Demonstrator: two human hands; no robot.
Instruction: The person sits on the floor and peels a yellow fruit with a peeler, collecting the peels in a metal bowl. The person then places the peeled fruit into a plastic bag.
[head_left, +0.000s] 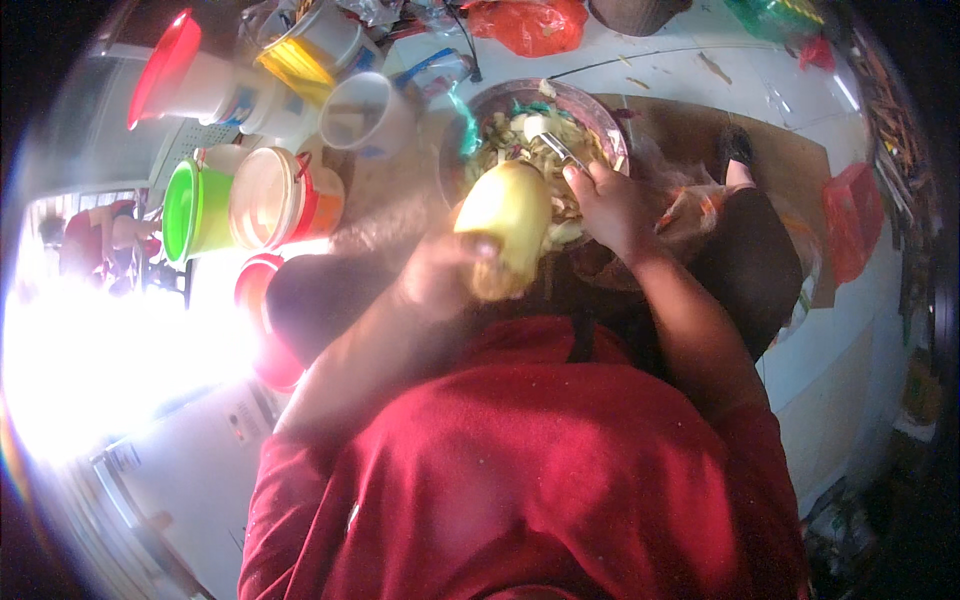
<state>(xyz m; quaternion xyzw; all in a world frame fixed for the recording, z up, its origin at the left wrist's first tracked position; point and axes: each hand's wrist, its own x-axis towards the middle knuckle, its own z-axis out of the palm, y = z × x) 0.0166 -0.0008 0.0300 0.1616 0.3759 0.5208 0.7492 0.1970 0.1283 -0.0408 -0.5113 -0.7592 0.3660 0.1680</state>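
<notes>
A large, pale yellow fruit or vegetable (504, 214) with a peeled look is gripped in my left hand (444, 274). Its browner lower end points toward me. My right hand (616, 211) holds a metal peeler (559, 148), whose blade end points up and left, apart from the yellow produce. Below both hands, a round basin (616, 142) holds a heap of pale peelings (581, 120). A white piece (535, 126) shows at the far end of the peeler; whether it touches the tool I cannot tell.
White buckets (360, 112), a green bucket (199, 210) and red buckets (259, 300) stand to the left. Flattened cardboard (795, 150) lies under the basin. Red plastic bags (529, 26) rest on the floor beyond. Another person (101, 232) is at the far left, near strong glare.
</notes>
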